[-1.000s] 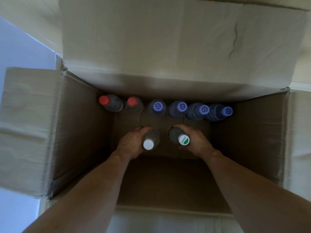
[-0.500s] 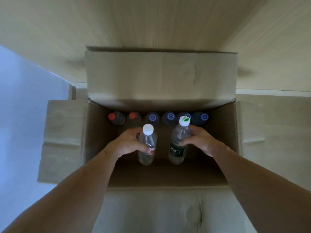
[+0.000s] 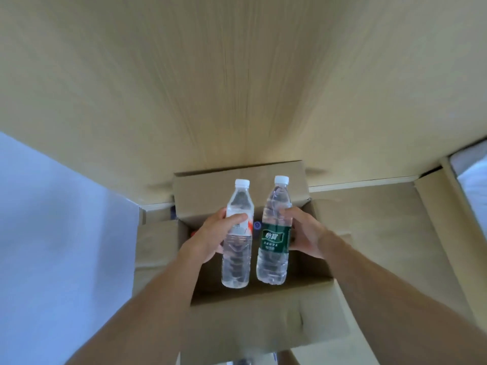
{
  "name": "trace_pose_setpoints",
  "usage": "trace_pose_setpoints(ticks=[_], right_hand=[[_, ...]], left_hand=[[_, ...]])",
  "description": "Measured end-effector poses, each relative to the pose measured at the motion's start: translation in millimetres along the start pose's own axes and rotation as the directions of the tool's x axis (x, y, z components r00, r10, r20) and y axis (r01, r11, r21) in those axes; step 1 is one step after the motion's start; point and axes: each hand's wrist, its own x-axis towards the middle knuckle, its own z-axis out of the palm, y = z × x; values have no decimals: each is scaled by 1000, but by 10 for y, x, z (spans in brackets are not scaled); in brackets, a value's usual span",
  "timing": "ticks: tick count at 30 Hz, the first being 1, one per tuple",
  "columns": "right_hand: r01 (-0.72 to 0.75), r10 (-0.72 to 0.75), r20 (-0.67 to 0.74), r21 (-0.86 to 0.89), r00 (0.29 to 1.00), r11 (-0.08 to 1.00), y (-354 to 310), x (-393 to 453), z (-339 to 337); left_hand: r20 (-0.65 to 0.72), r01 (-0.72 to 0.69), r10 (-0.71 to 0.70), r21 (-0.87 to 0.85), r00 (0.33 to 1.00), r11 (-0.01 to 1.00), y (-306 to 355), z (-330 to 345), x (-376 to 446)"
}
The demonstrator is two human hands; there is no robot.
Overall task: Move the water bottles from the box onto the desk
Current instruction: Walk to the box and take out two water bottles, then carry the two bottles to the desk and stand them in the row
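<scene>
Bottles, one (image 3: 236, 234) per hand (image 3: 210, 239), were gripped mid-body by curled fingers (image 3: 286, 212) above the box (image 3: 263, 320), apparently for upright transfer.

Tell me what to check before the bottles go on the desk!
1. Left hand grips the red-label bottle: ok.
2. Right hand grips the green-label bottle: ok.
3. Both white caps on: ok.
4. Bottles lifted above the box: ok.
5. Free spot on the desk: cannot tell, no desk top clearly in view.
6. More bottles left in the box: cannot tell how many; only a purple cap peeks out.
</scene>
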Motion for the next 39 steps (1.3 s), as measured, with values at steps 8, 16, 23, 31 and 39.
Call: trace_pose_setpoints(ticks=[8, 16, 23, 31, 39], right_hand=[[153, -153, -23, 250, 988, 956, -358, -930, 300], [219, -194, -127, 231, 973, 948, -354, -1801, 119], [317, -240, -259, 318, 936, 893, 33, -2781, -443], [501, -309, -466, 374, 829, 780, 1078, -4220, -1316], [658, -247, -676, 458, 694, 598, 2678, -5827, -2074]], left_hand=[[70, -72, 87, -197, 994, 978, 599, 338, -786], [272, -19, 55, -133, 961, 991, 969, 871, -1224], [358, -107, 71, 85, 931, 991, 960, 1729, -1502], [505, -351, 143, 346, 851, 870, 517, 3437, -2126], [688, -386, 0, 407, 726, 828, -477, 5295, -3107]])
